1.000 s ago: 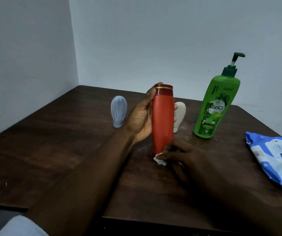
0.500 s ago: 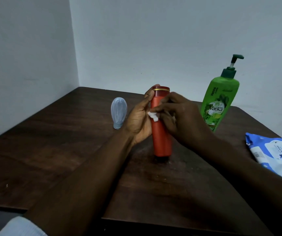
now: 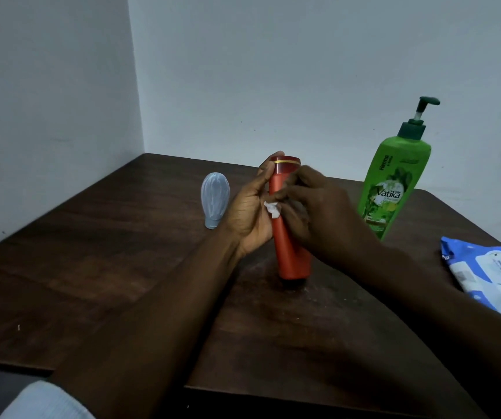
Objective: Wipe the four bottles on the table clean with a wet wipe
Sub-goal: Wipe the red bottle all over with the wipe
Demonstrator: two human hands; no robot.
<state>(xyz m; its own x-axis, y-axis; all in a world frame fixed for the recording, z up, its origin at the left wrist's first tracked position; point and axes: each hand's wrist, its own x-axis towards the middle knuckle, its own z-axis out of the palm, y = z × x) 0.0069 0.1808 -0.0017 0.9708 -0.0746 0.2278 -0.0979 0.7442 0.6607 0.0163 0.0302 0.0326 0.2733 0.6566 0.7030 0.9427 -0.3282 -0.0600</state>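
Centrally, left hand (image 3: 250, 211) steadies red bottle (image 3: 291, 252); right hand (image 3: 318, 213) presses wipe (image 3: 272, 209).

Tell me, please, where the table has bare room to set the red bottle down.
Bare: the wide left side of the table, nearer than the pale blue bottle, and the near middle between both forearms. Crowded: the right, with the green pump bottle and wipes pack.
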